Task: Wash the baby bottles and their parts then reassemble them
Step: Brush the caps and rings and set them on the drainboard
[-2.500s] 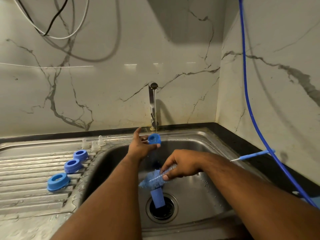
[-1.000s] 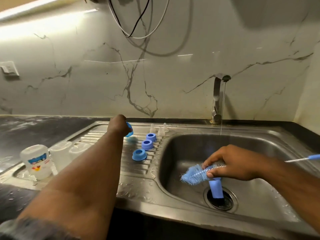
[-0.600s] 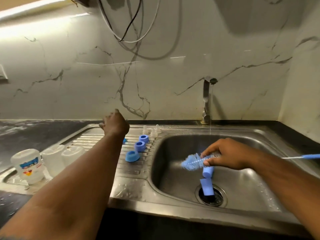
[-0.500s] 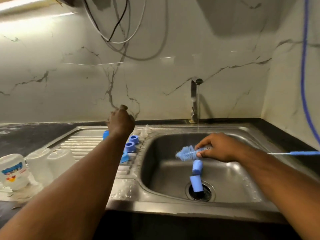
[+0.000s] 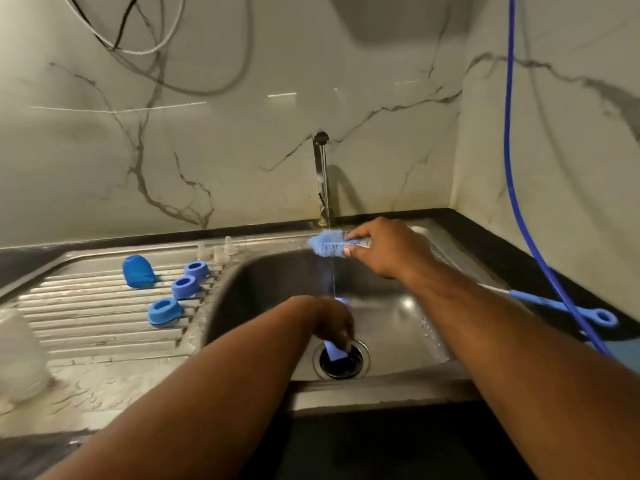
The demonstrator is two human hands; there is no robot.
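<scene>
My left hand (image 5: 330, 322) reaches down into the sink basin (image 5: 398, 327), its fingers closing on a light blue bottle cap (image 5: 334, 353) that stands over the drain. A second light blue cap (image 5: 342, 301) peeks out behind that hand. My right hand (image 5: 388, 247) grips the blue bottle brush (image 5: 325, 245) near its bristles, up under the tap's thin stream. On the drainboard (image 5: 86, 327) sit a dark blue cap (image 5: 136, 271), three blue screw rings (image 5: 185, 285) and three clear nipples (image 5: 214, 252).
The tap (image 5: 320, 174) runs a thin stream into the basin. A clear bottle (image 5: 19, 355), blurred, stands at the drainboard's left edge. The brush's long handle (image 5: 568, 308) sticks out over the right counter. A blue hose (image 5: 512, 168) hangs down the right wall.
My left hand set the dark blue cap on the drainboard, then came back into the basin onto the cap at the drain. My right hand lifted the brush up under the tap.
</scene>
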